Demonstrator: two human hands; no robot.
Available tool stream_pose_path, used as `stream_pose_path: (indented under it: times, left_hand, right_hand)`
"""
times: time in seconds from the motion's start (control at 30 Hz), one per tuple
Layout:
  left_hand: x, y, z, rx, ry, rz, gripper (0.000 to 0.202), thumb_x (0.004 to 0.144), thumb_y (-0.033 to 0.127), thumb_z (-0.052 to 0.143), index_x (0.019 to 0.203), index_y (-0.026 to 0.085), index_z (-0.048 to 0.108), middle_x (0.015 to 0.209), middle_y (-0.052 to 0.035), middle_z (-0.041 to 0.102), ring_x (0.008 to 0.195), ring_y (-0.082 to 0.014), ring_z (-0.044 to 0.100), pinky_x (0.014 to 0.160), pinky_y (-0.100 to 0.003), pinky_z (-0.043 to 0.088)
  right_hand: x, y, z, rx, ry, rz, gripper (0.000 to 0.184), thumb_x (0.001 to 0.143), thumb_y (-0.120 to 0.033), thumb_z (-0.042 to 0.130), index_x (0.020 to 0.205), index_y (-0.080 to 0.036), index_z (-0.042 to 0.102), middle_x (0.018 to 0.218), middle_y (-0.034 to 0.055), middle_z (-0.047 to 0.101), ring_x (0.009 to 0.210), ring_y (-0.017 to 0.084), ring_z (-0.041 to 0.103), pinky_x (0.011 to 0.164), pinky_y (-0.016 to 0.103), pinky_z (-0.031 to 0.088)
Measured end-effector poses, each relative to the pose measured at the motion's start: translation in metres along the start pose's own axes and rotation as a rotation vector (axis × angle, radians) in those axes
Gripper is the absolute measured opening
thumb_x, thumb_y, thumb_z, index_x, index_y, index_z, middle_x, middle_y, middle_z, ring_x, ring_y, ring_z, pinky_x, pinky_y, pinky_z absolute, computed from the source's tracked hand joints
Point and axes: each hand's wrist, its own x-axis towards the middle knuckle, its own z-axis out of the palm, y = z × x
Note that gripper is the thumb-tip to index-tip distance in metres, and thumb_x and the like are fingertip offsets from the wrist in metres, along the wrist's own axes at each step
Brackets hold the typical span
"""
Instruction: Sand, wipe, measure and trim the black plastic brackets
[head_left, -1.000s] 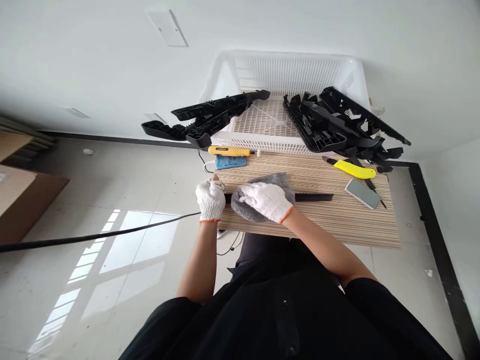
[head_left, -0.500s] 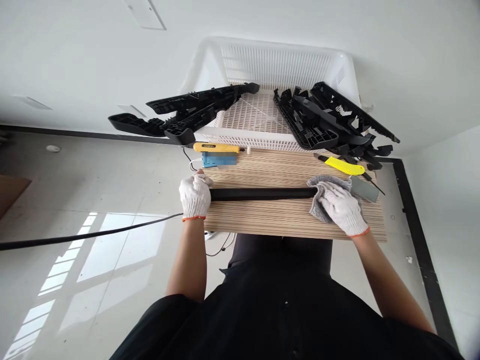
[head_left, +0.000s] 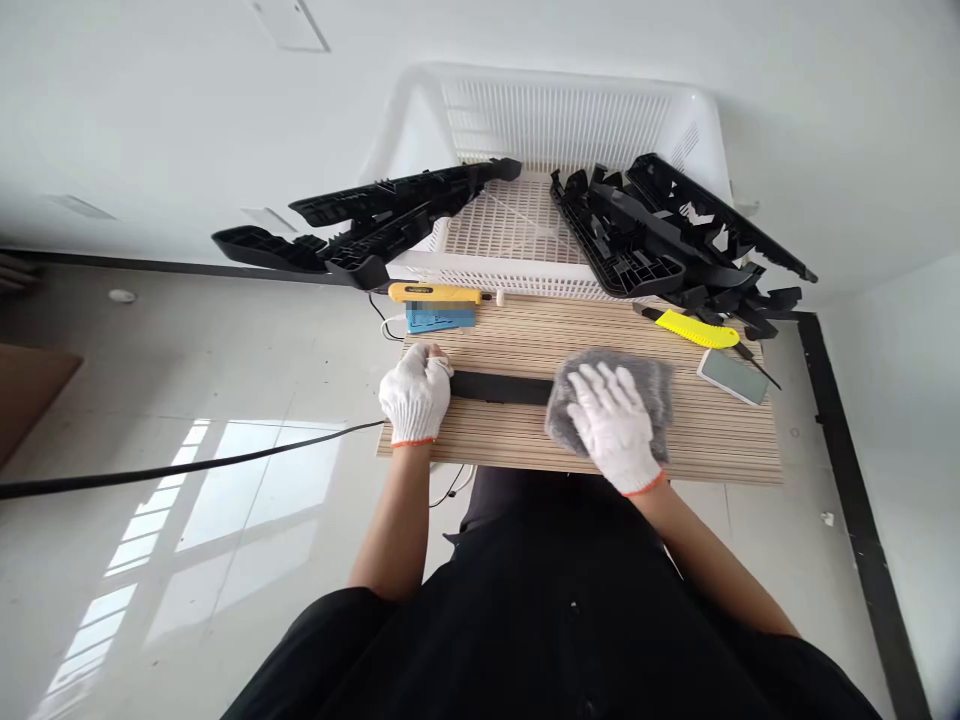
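My left hand (head_left: 416, 396), in a white knit glove with an orange hem, is closed around a long black strip (head_left: 501, 387) lying across the small wooden-slat table (head_left: 517, 335). My right hand (head_left: 611, 415), gloved likewise, lies with fingers stretched and apart on a grey cloth (head_left: 651, 392). That cloth covers the strip's right part, so its far end is hidden. Left of my left wrist, a thin black length (head_left: 225, 460) runs out of view; whether it belongs to the same strip I cannot tell.
A white plastic basket (head_left: 495, 268) stands behind the table, with black plastic parts (head_left: 405, 215) and further black parts (head_left: 637, 240) across it. Along the table's back lie a yellow-handled tool (head_left: 435, 293), a blue packet (head_left: 439, 318), a yellow utility knife (head_left: 697, 328) and a grey-green block (head_left: 733, 376).
My right hand and the cloth have slid left along the strip, and the fingers have flattened out. The block at right is now uncovered. My left hand still grips the strip.
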Motion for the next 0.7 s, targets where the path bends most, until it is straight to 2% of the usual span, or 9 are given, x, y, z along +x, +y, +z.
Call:
stream_pose_path:
  times: [0.1,0.2,0.3,0.4,0.5,0.6,0.7]
  left_hand:
    - [-0.006,0.004,0.002,0.056,-0.036,0.033,0.038,0.101,0.046,0.042,0.083,0.026,0.07,0.083,-0.0062,0.078,0.089,-0.027,0.073,0.077,-0.034,0.043]
    - [-0.008,0.008,-0.001,0.093,-0.052,0.016,0.037,0.102,0.044,0.042,0.085,0.026,0.07,0.086,-0.008,0.079,0.09,-0.0278,0.073,0.074,-0.034,0.04]
    - [-0.007,0.01,-0.005,0.079,-0.07,0.0,0.038,0.103,0.044,0.04,0.084,0.026,0.068,0.087,-0.008,0.079,0.091,-0.0275,0.072,0.073,-0.034,0.04]
    - [-0.005,0.008,-0.007,0.043,-0.098,-0.028,0.038,0.102,0.045,0.042,0.081,0.026,0.067,0.087,-0.0064,0.079,0.093,-0.0274,0.073,0.076,-0.034,0.042]
    - [-0.003,0.006,-0.007,0.005,-0.108,-0.048,0.036,0.101,0.045,0.044,0.082,0.027,0.069,0.086,-0.0049,0.079,0.094,-0.0279,0.073,0.079,-0.035,0.043]
    - [-0.002,0.005,-0.006,-0.014,-0.113,-0.051,0.035,0.1,0.046,0.047,0.082,0.027,0.071,0.086,-0.0048,0.08,0.094,-0.0287,0.072,0.081,-0.036,0.045]
    - [0.0,0.006,-0.007,-0.018,-0.111,-0.057,0.034,0.098,0.045,0.049,0.082,0.027,0.073,0.086,-0.0056,0.08,0.095,-0.0292,0.073,0.081,-0.036,0.046]
  right_hand:
    - [0.031,-0.044,0.02,0.054,-0.128,-0.213,0.05,0.112,-0.034,0.051,0.158,-0.015,0.061,0.161,0.0148,0.061,0.151,0.03,0.058,0.133,0.055,0.039]
    - [0.062,-0.081,0.037,0.079,-0.197,-0.337,0.054,0.11,-0.021,0.05,0.163,-0.012,0.053,0.168,0.0145,0.053,0.155,0.031,0.053,0.133,0.054,0.039]
    - [0.074,-0.09,0.041,0.105,-0.186,-0.393,0.053,0.111,-0.021,0.048,0.163,-0.011,0.053,0.166,0.0143,0.055,0.155,0.03,0.054,0.132,0.053,0.041]
    - [0.062,-0.061,0.029,0.098,-0.142,-0.399,0.048,0.113,-0.026,0.048,0.159,-0.015,0.06,0.162,0.012,0.06,0.152,0.028,0.057,0.13,0.052,0.044]
    - [0.033,-0.006,0.007,0.039,-0.141,-0.351,0.047,0.113,-0.024,0.047,0.156,-0.014,0.062,0.158,0.0128,0.063,0.148,0.027,0.061,0.128,0.051,0.047]
    - [0.005,0.053,-0.016,0.026,-0.17,-0.276,0.047,0.113,-0.035,0.051,0.154,-0.016,0.064,0.155,0.0143,0.066,0.142,0.026,0.067,0.124,0.05,0.052]
    - [-0.007,0.088,-0.027,0.056,-0.212,-0.246,0.049,0.112,-0.038,0.053,0.156,-0.02,0.063,0.155,0.0116,0.067,0.143,0.025,0.065,0.125,0.05,0.051]
